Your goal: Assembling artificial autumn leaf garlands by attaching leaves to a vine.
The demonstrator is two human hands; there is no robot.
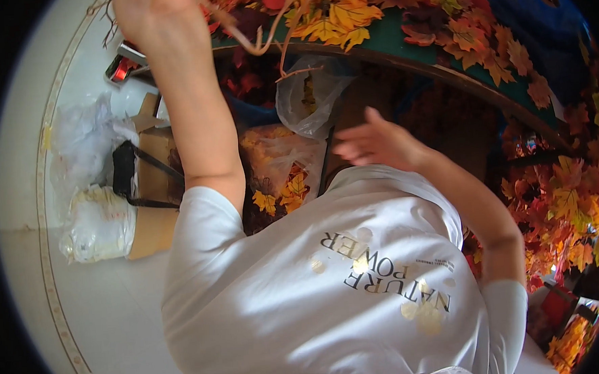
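My left arm reaches up to the far left, where my left hand [155, 13] is closed at the picture's upper edge, its fingers partly cut off. Pale, bare twigs of a branch [257, 48] stick out on both sides of this hand, and it appears to grip them. My right hand [384, 139] is in front of my shirt, slightly blurred, with thumb raised and fingers apart. It holds nothing. Beyond it hangs a clear plastic bag [311, 95] under the table edge. Yellow and orange artificial maple leaves [348, 18] lie on the green tabletop [390, 36].
At left on the pale floor [126, 304] stand an open cardboard box [154, 232] and white plastic wrapping [98, 221]. A red-and-black tool [120, 69] lies near my left forearm. Bagged leaves [284, 150] sit under the table; more foliage [571, 200] crowds the right side.
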